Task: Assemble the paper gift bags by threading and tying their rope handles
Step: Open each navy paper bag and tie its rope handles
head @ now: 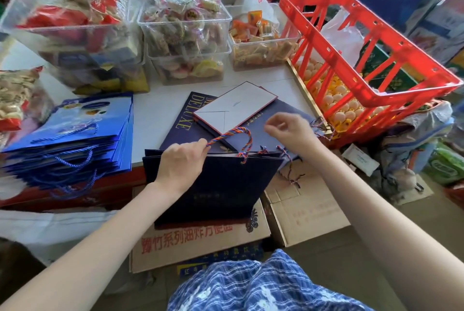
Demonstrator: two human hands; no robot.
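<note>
The left hand (179, 163) pinched one end of the rope (232, 136) between thumb and fingertips, right at the top edge of the navy bag (221, 190). The rope arched up from that pinch and came down into a hole near the middle of the same edge, where it looked already threaded. The right hand (292, 131) hovered above the bag's right corner, fingers loosely curled; whether it gripped anything thin could not be told. The bag stood upright against the table (155, 109) edge, its mouth level with the tabletop.

By the look of it, the threading step was in hand: one end through, the free end still to be fed into its hole and knotted inside. That called for a steady pinch and a hand holding the bag's lip.

Room was tight. The flat bags (180, 119) lay just behind, the blue stack (75, 139) left, the red crate (364, 59) close right; boxes (306, 210) crowded below.
</note>
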